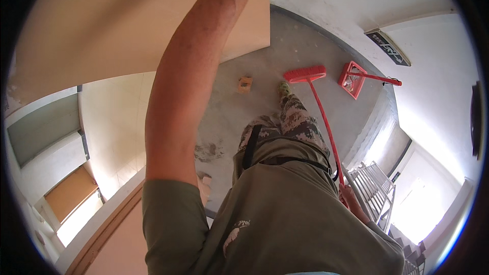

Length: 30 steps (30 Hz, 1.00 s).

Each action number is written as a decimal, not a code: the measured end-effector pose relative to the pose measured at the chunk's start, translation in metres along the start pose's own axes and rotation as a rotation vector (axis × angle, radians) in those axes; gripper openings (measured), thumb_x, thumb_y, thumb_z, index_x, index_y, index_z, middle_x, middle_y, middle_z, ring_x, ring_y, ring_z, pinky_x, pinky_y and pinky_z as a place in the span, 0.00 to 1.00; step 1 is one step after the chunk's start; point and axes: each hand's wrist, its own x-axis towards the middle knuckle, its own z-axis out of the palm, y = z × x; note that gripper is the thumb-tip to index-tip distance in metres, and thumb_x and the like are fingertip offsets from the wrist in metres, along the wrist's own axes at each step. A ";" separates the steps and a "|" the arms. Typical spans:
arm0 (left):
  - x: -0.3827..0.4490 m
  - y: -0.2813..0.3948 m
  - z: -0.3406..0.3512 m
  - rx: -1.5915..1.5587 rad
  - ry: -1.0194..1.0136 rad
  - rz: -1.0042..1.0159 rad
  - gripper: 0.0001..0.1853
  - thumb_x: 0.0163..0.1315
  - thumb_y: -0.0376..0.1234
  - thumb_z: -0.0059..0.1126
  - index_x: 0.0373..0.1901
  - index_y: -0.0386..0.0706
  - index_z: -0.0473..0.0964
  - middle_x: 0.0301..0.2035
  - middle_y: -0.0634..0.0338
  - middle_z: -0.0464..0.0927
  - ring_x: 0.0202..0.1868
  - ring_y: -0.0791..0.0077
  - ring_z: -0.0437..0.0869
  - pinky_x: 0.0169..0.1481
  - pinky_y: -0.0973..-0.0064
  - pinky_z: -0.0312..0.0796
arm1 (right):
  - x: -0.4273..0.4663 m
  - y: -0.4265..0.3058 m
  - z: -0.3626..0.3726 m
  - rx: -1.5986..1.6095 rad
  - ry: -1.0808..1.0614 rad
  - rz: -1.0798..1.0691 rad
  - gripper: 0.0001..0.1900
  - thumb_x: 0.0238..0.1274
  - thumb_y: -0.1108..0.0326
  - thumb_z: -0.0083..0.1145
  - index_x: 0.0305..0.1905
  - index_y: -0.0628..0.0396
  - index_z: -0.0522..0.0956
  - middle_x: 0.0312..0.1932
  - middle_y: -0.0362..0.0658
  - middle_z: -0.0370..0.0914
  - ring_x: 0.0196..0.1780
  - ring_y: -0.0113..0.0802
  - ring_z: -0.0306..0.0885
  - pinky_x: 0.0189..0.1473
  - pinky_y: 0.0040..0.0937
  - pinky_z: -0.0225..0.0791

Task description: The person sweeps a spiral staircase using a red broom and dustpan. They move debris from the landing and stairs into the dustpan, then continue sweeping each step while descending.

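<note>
My right hand [345, 195] grips the red handle of a push-style broom [324, 116] at my right side. The broom's red bristle head [305, 74] is on the grey floor ahead, just right of my foot. My left forearm reaches up across a large beige panel [114, 26], possibly a door, and casts a shadow there; the hand itself is past the top edge, out of view. A red long-handled dustpan [353, 80] with litter in it is right of the broom head, its handle towards the wall.
A flat orange-brown scrap [245, 84] lies on the floor [263, 65] left of my foot. Dark smudges mark the floor nearer me. A metal railing [372, 183] stands at right, with steps [414, 254] beyond. An exit sign [387, 47] hangs on the white wall [428, 57].
</note>
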 end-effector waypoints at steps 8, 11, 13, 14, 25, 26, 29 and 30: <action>-0.011 -0.024 -0.017 -0.085 -0.205 0.179 0.43 0.55 0.54 0.62 0.65 0.32 0.67 0.46 0.44 0.72 0.64 0.40 0.62 0.69 0.23 0.46 | -0.029 -0.033 0.074 0.083 0.182 -0.021 0.25 0.66 0.43 0.53 0.32 0.57 0.75 0.16 0.38 0.69 0.15 0.30 0.71 0.16 0.34 0.70; -0.019 -0.022 -0.015 -0.077 -0.261 0.213 0.39 0.58 0.53 0.59 0.65 0.34 0.68 0.49 0.44 0.73 0.65 0.41 0.61 0.68 0.22 0.44 | -0.059 -0.034 0.120 0.194 0.245 -0.002 0.26 0.66 0.41 0.54 0.28 0.55 0.74 0.15 0.34 0.67 0.14 0.27 0.67 0.15 0.32 0.61; -0.017 -0.019 -0.012 -0.040 -0.245 0.215 0.38 0.60 0.52 0.58 0.64 0.35 0.69 0.49 0.44 0.73 0.65 0.41 0.60 0.67 0.21 0.42 | -0.075 -0.024 0.166 0.396 0.204 0.005 0.26 0.66 0.40 0.54 0.27 0.54 0.74 0.14 0.34 0.66 0.14 0.26 0.65 0.15 0.31 0.58; -0.017 -0.022 -0.009 -0.092 -0.278 0.225 0.35 0.62 0.51 0.57 0.64 0.36 0.70 0.50 0.43 0.73 0.65 0.41 0.59 0.67 0.19 0.40 | -0.086 -0.020 0.192 0.423 0.231 0.065 0.25 0.67 0.40 0.54 0.27 0.52 0.74 0.15 0.33 0.66 0.14 0.25 0.62 0.15 0.30 0.56; -0.032 -0.051 -0.011 0.049 -0.191 0.402 0.32 0.58 0.58 0.59 0.59 0.53 0.70 0.40 0.39 0.75 0.46 0.37 0.70 0.47 0.26 0.56 | -0.128 0.032 0.386 1.162 0.003 0.144 0.26 0.66 0.36 0.52 0.27 0.49 0.72 0.15 0.31 0.61 0.14 0.22 0.57 0.14 0.26 0.51; -0.028 -0.072 -0.010 0.123 -0.134 0.474 0.28 0.59 0.61 0.54 0.50 0.53 0.72 0.32 0.42 0.74 0.43 0.38 0.69 0.45 0.26 0.55 | -0.124 0.034 0.383 1.213 -0.037 0.120 0.26 0.66 0.35 0.51 0.27 0.48 0.72 0.15 0.31 0.60 0.13 0.21 0.56 0.14 0.25 0.50; -0.026 -0.066 -0.008 0.178 -0.080 0.487 0.25 0.59 0.62 0.53 0.44 0.54 0.75 0.22 0.44 0.73 0.39 0.41 0.68 0.43 0.29 0.54 | -0.125 0.027 0.396 1.456 -0.098 0.095 0.27 0.66 0.34 0.50 0.27 0.47 0.71 0.15 0.30 0.59 0.13 0.20 0.54 0.13 0.24 0.48; -0.027 -0.066 -0.010 0.194 -0.088 0.474 0.24 0.59 0.61 0.54 0.43 0.54 0.75 0.21 0.45 0.72 0.39 0.42 0.68 0.44 0.30 0.54 | -0.117 0.019 0.395 1.533 -0.126 0.069 0.27 0.66 0.34 0.50 0.27 0.47 0.71 0.14 0.29 0.58 0.13 0.20 0.53 0.13 0.23 0.48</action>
